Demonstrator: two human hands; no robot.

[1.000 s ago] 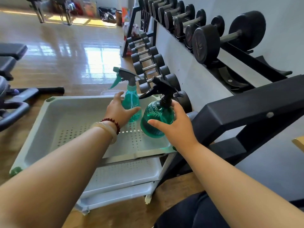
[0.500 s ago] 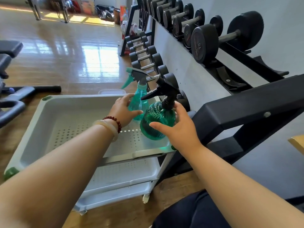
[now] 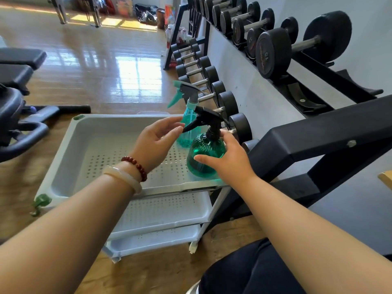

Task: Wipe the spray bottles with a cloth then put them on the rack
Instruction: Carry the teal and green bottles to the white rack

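1. Here, the round green spray bottle (image 3: 206, 155) stands in the centre-right of the frame, on the top tray (image 3: 84, 145) of the white rack, at the tray's lower right corner. The right hand (image 3: 229, 164) wraps round its right side, thumb laid across the front.
2. The left hand (image 3: 157, 143) hovers just left of it, fingers loosely spread and holding nothing. Its fingertips lie beside the tip of the black trigger head (image 3: 203, 119); whether they touch is unclear.
3. The tall teal spray bottle (image 3: 186, 141) stands just behind, its body partly covered by that trigger head. The right hand's fingers are hidden behind the round bottle.
4. Both bottles stand upright, long axes vertical, with their nozzles pointing to the left of the frame.
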